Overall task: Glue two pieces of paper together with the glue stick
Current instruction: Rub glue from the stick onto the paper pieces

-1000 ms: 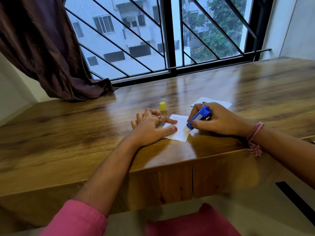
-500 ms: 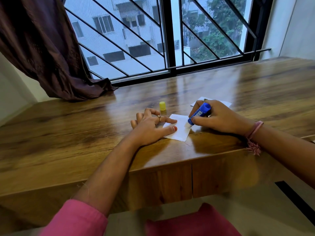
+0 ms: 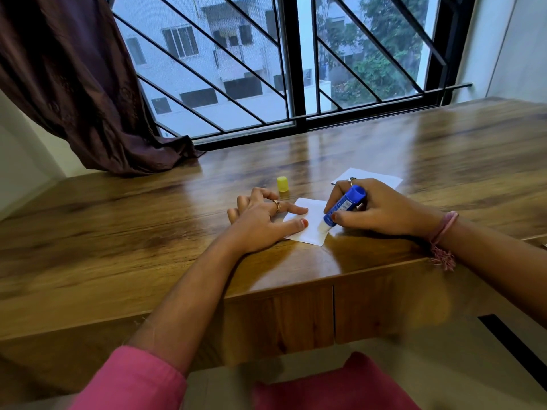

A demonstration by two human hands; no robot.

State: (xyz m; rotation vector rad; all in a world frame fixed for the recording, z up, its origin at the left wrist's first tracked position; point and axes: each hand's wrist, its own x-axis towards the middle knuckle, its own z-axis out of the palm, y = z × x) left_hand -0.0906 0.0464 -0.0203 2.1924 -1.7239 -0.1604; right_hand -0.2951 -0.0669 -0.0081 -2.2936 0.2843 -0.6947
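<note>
Two hands worked close to the near edge of the wooden desk (image 3: 118, 232). The left hand (image 3: 260, 220) lay at about nine o'clock from the nearer paper (image 3: 310, 220), its thumb and forefinger stretched flat across the sheet's left side, the other fingers loosely bent on the wood. At three o'clock, the right hand (image 3: 381, 211) had thumb and fingers wrapped round the blue glue stick (image 3: 343, 204), tilted so its pale tip touched the sheet near its lower right corner.

That corner looked the likeliest trouble: it sat far from the pinning fingers, so a sticky drag outward might have lifted or creased it, or run glue onto the desk. Pressing hard at such a tilt could also have smeared a lump.

Farther off, at twelve o'clock from the right hand and partly hidden behind it, lay the second paper (image 3: 381, 180); a gluey knuckle might have caught it. The yellow cap (image 3: 282, 184) stood at eleven o'clock, apart from both hands.
</note>
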